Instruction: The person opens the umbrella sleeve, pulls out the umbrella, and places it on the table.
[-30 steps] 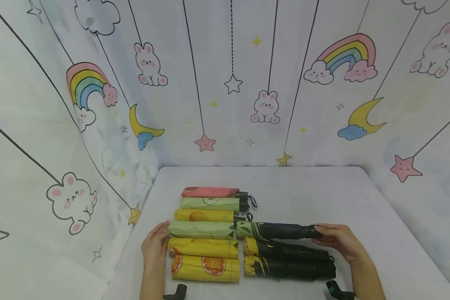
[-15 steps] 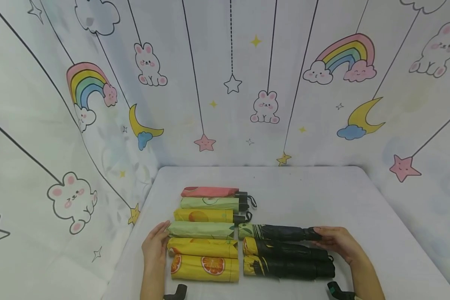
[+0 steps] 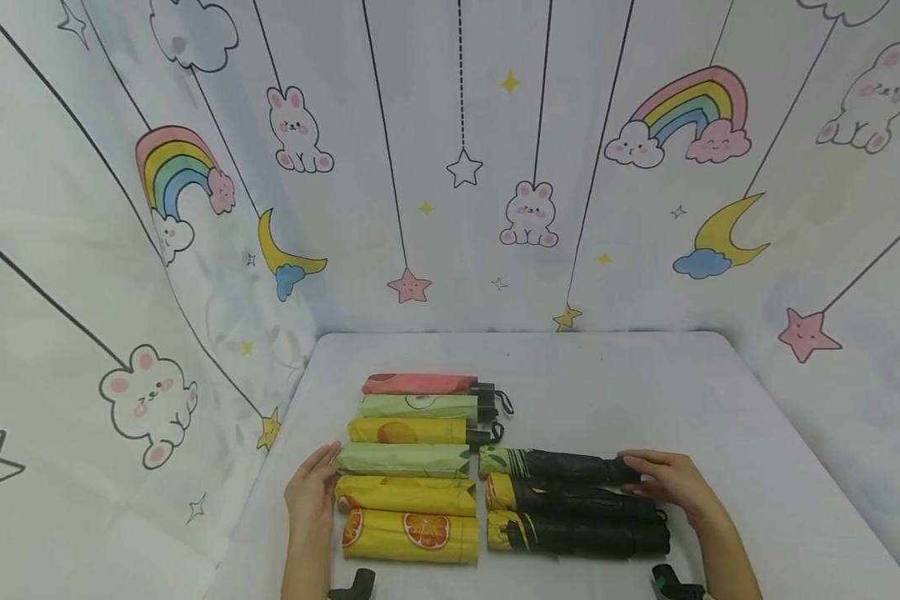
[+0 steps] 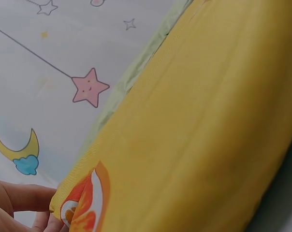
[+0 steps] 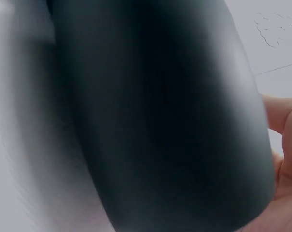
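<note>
My left hand (image 3: 313,487) pinches the left end of a pale green umbrella sleeve (image 3: 405,460), which lies flat on the table. In the left wrist view, fingertips sit by the end of a yellow sleeve with an orange print (image 4: 184,125). My right hand (image 3: 675,482) holds the black handle end of a folded green-and-black umbrella (image 3: 555,465), to the right of the pale green sleeve. Close up in the right wrist view, a dark umbrella (image 5: 175,121) blocks most of the hand. Two more folded umbrellas, yellow and black (image 3: 577,500), lie nearer the person.
At the back left lie a red umbrella (image 3: 420,384), a green umbrella (image 3: 420,407) and a yellow umbrella (image 3: 408,431), each sleeved with its dark handle showing. Another yellow sleeve with orange slices (image 3: 427,537) lies nearest. Patterned cloth walls (image 3: 450,250) surround the white table (image 3: 600,383).
The green-and-black umbrella has shifted slightly right, and its handle end has swung a little toward the person. My right hand has moved slightly with it. The left hand stays put.
</note>
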{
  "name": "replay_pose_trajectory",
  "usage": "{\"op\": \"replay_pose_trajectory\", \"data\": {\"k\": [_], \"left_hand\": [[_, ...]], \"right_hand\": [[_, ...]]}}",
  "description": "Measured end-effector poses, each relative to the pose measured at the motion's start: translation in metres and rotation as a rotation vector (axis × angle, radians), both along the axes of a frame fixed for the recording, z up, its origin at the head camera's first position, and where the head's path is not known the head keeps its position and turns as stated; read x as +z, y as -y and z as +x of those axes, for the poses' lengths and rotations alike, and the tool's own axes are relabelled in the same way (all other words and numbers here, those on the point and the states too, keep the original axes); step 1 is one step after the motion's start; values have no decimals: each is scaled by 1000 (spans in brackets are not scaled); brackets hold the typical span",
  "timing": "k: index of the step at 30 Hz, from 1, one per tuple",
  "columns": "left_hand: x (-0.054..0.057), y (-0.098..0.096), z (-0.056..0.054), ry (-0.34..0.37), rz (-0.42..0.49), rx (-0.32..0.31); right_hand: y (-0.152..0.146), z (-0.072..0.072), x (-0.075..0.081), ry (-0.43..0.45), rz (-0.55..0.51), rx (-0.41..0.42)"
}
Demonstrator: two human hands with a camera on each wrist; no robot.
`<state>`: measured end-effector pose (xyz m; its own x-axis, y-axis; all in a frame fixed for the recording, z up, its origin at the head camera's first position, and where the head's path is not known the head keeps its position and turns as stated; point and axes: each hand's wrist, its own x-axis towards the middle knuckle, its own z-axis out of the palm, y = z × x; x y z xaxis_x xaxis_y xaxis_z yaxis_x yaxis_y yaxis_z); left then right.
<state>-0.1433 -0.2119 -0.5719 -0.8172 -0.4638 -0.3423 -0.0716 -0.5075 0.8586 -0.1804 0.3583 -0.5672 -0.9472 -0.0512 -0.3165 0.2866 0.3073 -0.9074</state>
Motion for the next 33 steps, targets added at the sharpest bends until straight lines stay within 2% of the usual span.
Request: {"op": "replay_pose_trajectory", "data": {"k": [5,11,14,21,28,30,33], "left_hand": [[1,1,0,16,-17,-20],[3,4,0,13,-36,-31],[7,7,-1,15,-73,-43],[20,10,-8,-5,-146,-57],[30,13,-17,-11,-189,-37],[31,14,-18,-11,-193,-43],[33,15,-19,-12,-207,-85]], "right_hand": [[0,0,7,-35,83,27],[4,-2,29,-89,411,94],[9,-4,41,-114,516,130],[23,-8,54,-175,553,129],[53,-17,61,-259,551,160],[61,-20,63,-267,545,166],[73,-23,66,-265,522,172]]}}
